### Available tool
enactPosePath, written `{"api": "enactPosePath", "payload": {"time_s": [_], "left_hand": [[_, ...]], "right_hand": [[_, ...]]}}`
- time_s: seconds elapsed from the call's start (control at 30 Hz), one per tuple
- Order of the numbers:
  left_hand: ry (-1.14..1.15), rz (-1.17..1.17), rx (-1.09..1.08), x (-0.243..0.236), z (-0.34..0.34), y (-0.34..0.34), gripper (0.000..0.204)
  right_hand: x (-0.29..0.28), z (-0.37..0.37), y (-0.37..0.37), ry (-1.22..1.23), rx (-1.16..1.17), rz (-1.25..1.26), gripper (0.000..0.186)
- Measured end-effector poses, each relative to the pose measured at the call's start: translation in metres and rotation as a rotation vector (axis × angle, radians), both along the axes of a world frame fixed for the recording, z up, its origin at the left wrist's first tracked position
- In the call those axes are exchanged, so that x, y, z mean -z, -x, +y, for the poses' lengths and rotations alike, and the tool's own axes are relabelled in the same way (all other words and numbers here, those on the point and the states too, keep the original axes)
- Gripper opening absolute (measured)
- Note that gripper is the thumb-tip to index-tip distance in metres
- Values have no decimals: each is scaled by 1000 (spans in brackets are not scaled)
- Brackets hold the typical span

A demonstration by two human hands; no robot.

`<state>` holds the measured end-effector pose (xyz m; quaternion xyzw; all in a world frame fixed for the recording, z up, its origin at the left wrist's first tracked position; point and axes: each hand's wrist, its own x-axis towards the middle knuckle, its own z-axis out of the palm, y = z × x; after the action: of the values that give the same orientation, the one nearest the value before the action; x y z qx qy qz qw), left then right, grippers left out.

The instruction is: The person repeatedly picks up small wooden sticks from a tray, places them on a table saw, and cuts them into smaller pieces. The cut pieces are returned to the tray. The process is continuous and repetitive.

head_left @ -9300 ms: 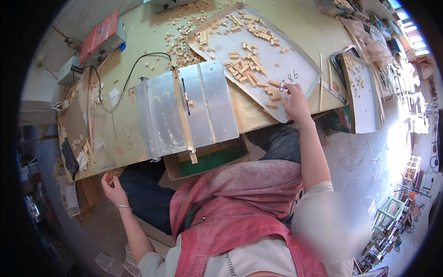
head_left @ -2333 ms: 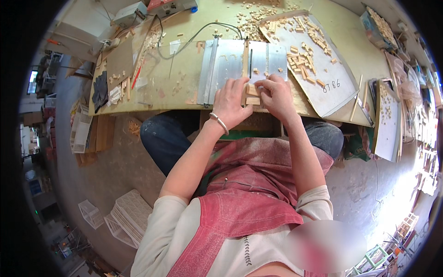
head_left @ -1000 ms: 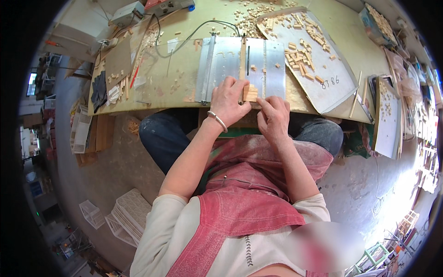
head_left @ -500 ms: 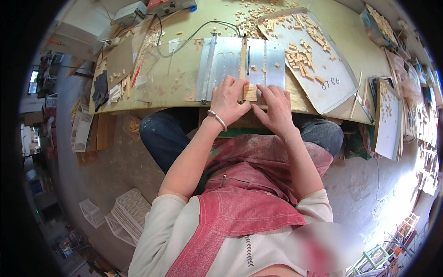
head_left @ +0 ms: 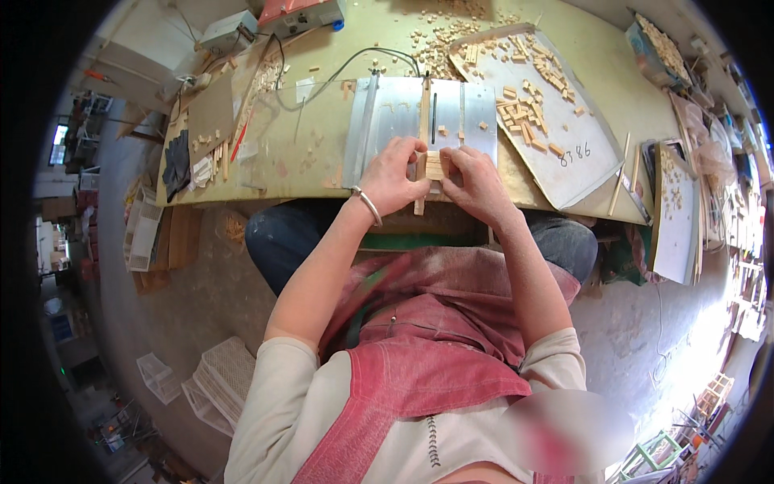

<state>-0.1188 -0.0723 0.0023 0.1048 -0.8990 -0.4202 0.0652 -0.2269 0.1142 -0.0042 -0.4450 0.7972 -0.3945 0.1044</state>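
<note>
Over the near edge of a silver metal saw plate (head_left: 399,113), both my hands meet around a small light wooden block (head_left: 435,166) with parallel lines across it. My left hand (head_left: 393,173), with a pale bangle at its wrist, has fingertips and thumb closed at the block's left side, by a long wooden strip (head_left: 425,117). That strip runs along the plate, and a wooden end shows below my left thumb. From the other side, my right hand (head_left: 476,184) pinches the block with curled fingers. A dark narrow slot (head_left: 434,109) lies beyond the block, with small offcuts beside it.
A pale metal tray (head_left: 576,173) with several wooden pieces lies at the right. Loose wooden bits (head_left: 435,48) are scattered behind the plate. A black cable (head_left: 322,85) curves across the table. Dark gloves (head_left: 176,165) lie at the left edge, near a red pen-like stick (head_left: 239,139).
My right hand's fingers have curled in closer onto the block. A wooden end now shows below my left thumb. The table sits slightly lower in the view.
</note>
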Motion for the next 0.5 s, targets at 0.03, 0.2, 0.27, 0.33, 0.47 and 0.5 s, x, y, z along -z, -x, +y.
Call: {"api": "enactPosePath", "payload": {"time_s": [0.03, 0.2, 0.27, 0.33, 0.47, 0.5], "left_hand": [[25, 12, 19, 1, -3, 3, 50], [108, 28, 42, 6, -10, 18, 44], [139, 54, 39, 12, -12, 23, 43], [129, 35, 29, 10, -13, 27, 43], [99, 28, 13, 7, -15, 33, 42], [76, 33, 5, 9, -16, 34, 43]], "right_hand": [[-1, -2, 4, -12, -10, -9, 32], [0, -7, 14, 0, -15, -25, 30], [0, -10, 18, -25, -17, -27, 38], [0, -12, 22, -13, -13, -41, 39], [3, -15, 27, 56, 4, -58, 37], [4, -16, 28, 40, 2, -58, 38]]}}
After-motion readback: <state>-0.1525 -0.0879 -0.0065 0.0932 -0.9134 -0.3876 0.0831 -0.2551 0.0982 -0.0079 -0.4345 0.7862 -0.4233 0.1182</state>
